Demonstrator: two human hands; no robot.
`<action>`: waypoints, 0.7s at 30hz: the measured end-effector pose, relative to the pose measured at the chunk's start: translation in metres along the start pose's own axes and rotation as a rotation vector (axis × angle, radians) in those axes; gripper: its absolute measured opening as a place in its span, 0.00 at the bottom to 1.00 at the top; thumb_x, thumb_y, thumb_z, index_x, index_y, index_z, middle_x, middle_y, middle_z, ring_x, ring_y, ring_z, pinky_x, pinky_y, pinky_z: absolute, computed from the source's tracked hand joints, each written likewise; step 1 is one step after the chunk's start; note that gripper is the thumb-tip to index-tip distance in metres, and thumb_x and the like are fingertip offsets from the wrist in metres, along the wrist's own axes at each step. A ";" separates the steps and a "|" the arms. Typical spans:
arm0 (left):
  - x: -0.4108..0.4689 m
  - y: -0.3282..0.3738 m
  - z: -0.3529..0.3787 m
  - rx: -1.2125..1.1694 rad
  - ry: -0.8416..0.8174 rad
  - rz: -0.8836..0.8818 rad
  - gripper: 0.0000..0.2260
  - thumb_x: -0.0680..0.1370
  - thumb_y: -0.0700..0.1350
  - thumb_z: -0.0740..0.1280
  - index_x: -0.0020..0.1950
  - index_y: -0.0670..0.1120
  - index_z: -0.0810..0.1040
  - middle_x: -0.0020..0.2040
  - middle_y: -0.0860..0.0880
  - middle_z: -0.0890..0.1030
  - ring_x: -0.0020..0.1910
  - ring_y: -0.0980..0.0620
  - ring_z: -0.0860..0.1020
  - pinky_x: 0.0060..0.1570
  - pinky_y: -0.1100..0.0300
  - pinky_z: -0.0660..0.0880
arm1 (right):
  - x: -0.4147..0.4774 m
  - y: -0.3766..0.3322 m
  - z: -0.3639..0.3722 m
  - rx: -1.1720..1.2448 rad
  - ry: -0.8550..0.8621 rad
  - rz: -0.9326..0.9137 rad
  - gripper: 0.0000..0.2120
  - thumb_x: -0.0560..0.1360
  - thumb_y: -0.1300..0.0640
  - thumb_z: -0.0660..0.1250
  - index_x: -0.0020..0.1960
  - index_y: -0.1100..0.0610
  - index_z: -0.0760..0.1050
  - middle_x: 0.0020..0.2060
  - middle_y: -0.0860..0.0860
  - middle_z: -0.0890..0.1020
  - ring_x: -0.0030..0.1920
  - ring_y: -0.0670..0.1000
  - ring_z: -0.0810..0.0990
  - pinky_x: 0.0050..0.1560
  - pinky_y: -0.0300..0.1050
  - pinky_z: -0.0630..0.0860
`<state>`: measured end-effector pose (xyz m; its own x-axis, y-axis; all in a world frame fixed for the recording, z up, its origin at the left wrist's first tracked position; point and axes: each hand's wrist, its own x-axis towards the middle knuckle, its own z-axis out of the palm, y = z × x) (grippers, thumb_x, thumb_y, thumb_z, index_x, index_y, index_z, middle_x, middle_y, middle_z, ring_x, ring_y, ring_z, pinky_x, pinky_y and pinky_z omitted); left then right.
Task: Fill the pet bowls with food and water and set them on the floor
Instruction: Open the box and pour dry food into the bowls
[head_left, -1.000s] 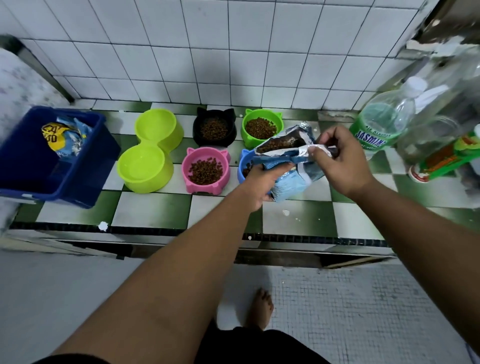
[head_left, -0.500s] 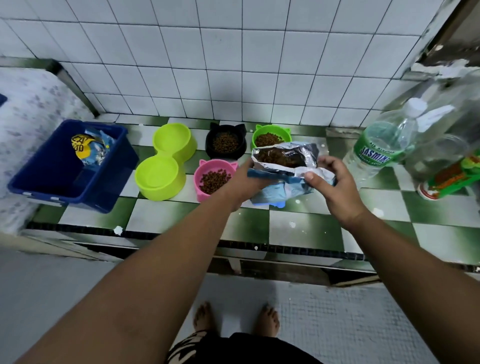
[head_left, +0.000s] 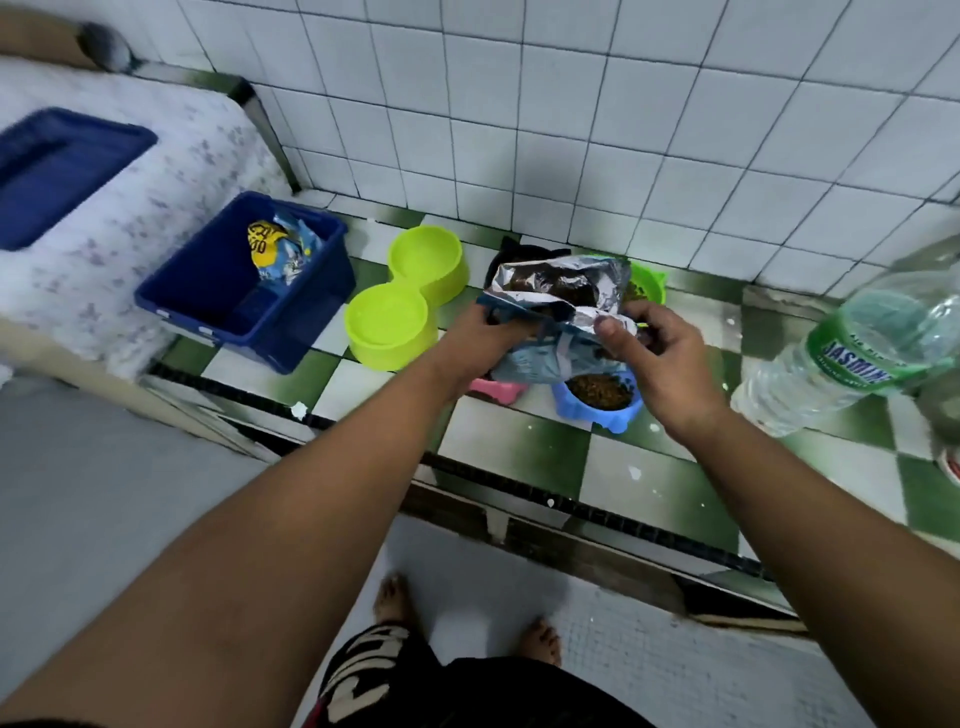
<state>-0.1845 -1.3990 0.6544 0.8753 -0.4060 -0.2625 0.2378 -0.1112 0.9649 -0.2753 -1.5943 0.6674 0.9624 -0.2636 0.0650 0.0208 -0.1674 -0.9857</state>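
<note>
Both hands hold an open pet food bag (head_left: 550, 317) with brown kibble inside, above the bowls. My left hand (head_left: 483, 338) grips its left side and my right hand (head_left: 654, 358) pinches its folded top edge. Under the bag, a blue bowl (head_left: 597, 400) holds kibble. A pink bowl (head_left: 496, 389) shows only at its edge. A black bowl (head_left: 511, 252) and a green bowl (head_left: 647, 283) peek out behind the bag. A lime double bowl (head_left: 405, 301) stands empty to the left. A large water bottle (head_left: 852, 353) with a green label lies at the right.
The bowls stand on a green and white checkered ledge (head_left: 530, 452) against a white tiled wall. A blue bin (head_left: 244, 286) with another food packet stands at the left, its blue lid (head_left: 57, 171) on a flowered cloth. My bare feet stand on the floor below.
The view has shifted right and down. The bag has moved left and back with both hands, uncovering the blue bowl and hiding most of the pink and black bowls.
</note>
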 end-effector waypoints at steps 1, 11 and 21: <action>-0.001 0.003 -0.008 -0.013 0.030 0.019 0.22 0.65 0.48 0.78 0.58 0.45 0.83 0.54 0.45 0.86 0.52 0.48 0.84 0.54 0.51 0.81 | 0.005 -0.006 0.010 -0.001 -0.005 0.006 0.11 0.76 0.58 0.72 0.54 0.64 0.78 0.29 0.40 0.81 0.31 0.39 0.77 0.37 0.32 0.73; 0.003 0.043 -0.156 -0.018 0.217 0.094 0.10 0.81 0.38 0.68 0.63 0.44 0.78 0.56 0.44 0.83 0.50 0.50 0.83 0.46 0.58 0.80 | 0.066 -0.057 0.153 0.010 -0.076 -0.042 0.16 0.70 0.43 0.77 0.43 0.55 0.81 0.35 0.52 0.82 0.39 0.54 0.82 0.46 0.66 0.81; 0.022 0.069 -0.349 0.082 0.336 0.048 0.09 0.82 0.46 0.68 0.60 0.45 0.79 0.50 0.49 0.85 0.46 0.53 0.84 0.41 0.60 0.79 | 0.118 -0.093 0.345 0.176 -0.063 0.066 0.14 0.72 0.48 0.76 0.39 0.58 0.79 0.33 0.49 0.79 0.37 0.53 0.84 0.45 0.62 0.83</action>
<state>-0.0024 -1.0989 0.7155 0.9777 -0.0925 -0.1885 0.1701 -0.1774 0.9693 -0.0703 -1.2819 0.7129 0.9782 -0.2078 -0.0053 -0.0014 0.0188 -0.9998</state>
